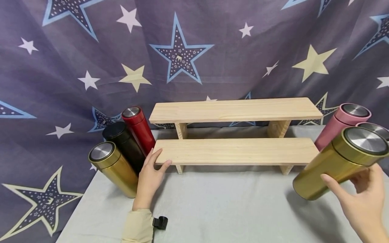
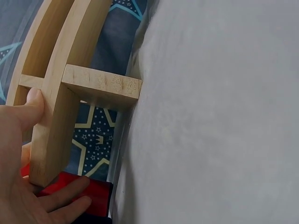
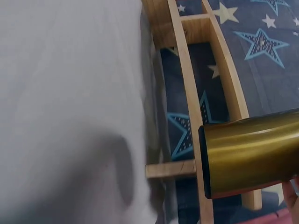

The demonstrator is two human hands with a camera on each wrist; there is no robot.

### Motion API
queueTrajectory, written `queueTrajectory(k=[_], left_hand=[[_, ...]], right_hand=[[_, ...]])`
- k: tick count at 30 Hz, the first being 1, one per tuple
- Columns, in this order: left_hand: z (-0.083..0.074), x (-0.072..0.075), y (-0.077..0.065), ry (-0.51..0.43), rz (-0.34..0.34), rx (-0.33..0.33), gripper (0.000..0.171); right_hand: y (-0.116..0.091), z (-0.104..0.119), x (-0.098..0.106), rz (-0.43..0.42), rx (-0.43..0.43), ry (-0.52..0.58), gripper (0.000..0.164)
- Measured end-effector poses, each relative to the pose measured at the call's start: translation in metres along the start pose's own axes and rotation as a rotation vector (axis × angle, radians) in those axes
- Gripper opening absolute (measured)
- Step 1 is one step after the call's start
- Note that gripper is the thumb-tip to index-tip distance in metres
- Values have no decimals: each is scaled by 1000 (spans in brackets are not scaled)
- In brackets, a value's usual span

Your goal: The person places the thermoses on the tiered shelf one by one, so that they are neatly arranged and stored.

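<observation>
The right hand [image 1: 363, 197] grips a smooth, cylindrical gold bottle [image 1: 335, 162] (its round metal lid [image 1: 366, 140] looks brushed), tilted above the pale cloth [image 1: 228, 206] near the right end of a two-tier, grained wooden shelf [image 1: 237, 152]. The left hand [image 1: 150, 179] grips its lower board's left end.

Held bottle [image 1: 337, 165] partly hides right fingers [image 1: 376, 174].
</observation>
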State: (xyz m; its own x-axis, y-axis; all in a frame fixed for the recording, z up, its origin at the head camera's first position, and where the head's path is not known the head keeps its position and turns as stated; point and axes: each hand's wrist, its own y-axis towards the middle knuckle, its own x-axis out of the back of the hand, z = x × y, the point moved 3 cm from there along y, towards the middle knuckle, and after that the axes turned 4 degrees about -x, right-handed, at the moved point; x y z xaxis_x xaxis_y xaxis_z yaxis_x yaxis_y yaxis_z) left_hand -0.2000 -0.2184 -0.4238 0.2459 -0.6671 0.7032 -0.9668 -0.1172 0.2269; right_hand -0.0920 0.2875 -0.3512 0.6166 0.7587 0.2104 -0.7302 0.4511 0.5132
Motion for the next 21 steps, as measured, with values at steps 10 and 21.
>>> queueTrajectory(k=[10,21], left_hand=[[0,0,0,-11,9,11,69],[0,0,1,-5,-9,5,71]], right_hand=[[5,11,-32,79,69,103,87],[13,24,-72,135,130,270,82]])
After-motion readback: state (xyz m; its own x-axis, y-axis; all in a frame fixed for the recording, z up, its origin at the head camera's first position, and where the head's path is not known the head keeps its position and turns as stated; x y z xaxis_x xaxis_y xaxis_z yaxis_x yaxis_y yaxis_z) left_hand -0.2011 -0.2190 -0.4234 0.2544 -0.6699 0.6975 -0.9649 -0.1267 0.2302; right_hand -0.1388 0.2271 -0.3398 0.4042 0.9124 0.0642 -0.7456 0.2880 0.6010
